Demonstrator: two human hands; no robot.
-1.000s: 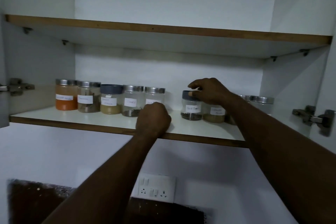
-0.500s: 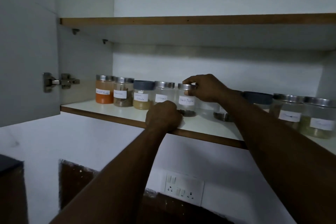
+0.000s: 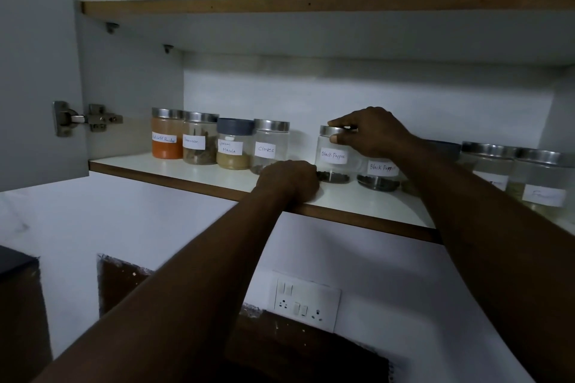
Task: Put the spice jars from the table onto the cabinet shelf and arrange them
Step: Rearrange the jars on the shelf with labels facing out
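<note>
Labelled spice jars stand in a row on the white cabinet shelf (image 3: 193,169). From the left: an orange powder jar (image 3: 167,137), a cinnamon jar (image 3: 199,142), a garam masala jar (image 3: 234,146) with a blue lid, and a cloves jar (image 3: 270,146). My right hand (image 3: 370,130) grips the steel lid of a black pepper jar (image 3: 332,158), a gap to the right of the cloves. A second black pepper jar (image 3: 379,174) stands behind my right wrist. My left hand (image 3: 287,180) rests as a fist on the shelf's front edge, holding nothing.
Two more steel-lidded jars (image 3: 543,183) stand at the shelf's right end. An upper shelf (image 3: 280,6) hangs above. The open cabinet door with its hinge (image 3: 84,118) is on the left. A white switch and socket panel (image 3: 306,305) sits on the wall below.
The view has swung left and closer. My right hand has slid the black pepper jar left along the shelf toward the cloves jar. The left fist has stayed on the shelf edge.
</note>
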